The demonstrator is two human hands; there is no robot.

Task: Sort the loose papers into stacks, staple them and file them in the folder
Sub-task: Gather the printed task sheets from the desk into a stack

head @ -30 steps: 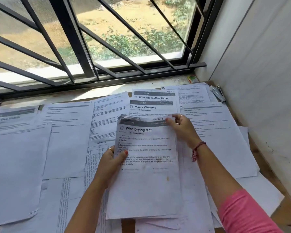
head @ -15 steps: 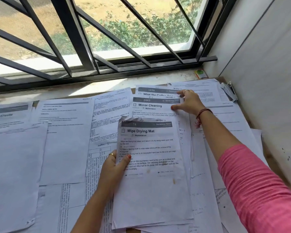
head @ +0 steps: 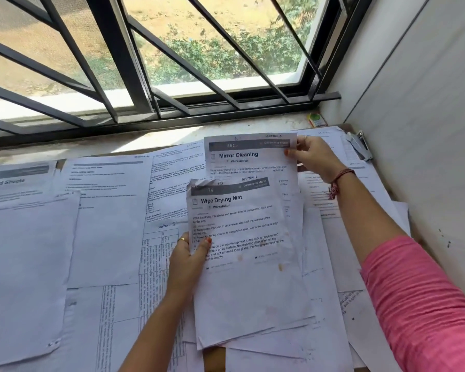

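Up near the window, the right hand (head: pixel 316 158) pinches the top right corner of a white printed sheet headed "Mirror Cleaning" (head: pixel 249 159), thumb on its face and fingers behind. The left hand (head: pixel 189 257) grips the left edge of a creased white sheet headed "Wipe Drying Mat" (head: pixel 242 251), thumb pressed on the print; this sheet overlaps the lower part of the other. Both lie over loose white papers (head: pixel 102 224) spread across the wooden desk (head: pixel 214 357). A silver metal stapler (head: pixel 359 146) rests by the white wall at the far right.
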